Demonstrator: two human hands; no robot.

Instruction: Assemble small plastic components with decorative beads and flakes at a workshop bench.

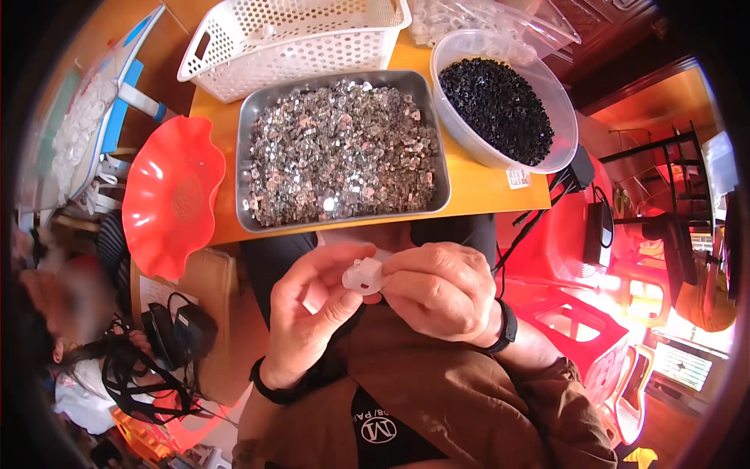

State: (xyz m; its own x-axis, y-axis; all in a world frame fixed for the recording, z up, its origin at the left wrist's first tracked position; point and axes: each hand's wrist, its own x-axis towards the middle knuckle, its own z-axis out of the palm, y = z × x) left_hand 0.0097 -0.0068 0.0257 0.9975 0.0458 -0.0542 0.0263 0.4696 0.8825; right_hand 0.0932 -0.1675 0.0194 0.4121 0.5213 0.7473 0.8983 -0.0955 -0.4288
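Note:
Between my two hands, just in front of the table edge, is a small white translucent plastic part (362, 274) with a dark opening in its side. My left hand (306, 301) pinches it between thumb and fingers from the left. From the right, the closed fingers of my right hand (439, 291) press against it; whether a smaller piece sits in their tips is hidden. Beyond my hands, a metal tray (444, 168) is filled with many small shiny metal pieces. A clear round tub (566, 141) to its right holds small black parts (497, 109).
A white perforated basket (297, 59) stands behind the tray, and a clear bag (484, 23) of pale parts lies behind the tub. A red wavy-rimmed dish (176, 195) overhangs the table's left edge. Red plastic stools (574, 336) stand at right. Another person (78, 305) sits at left.

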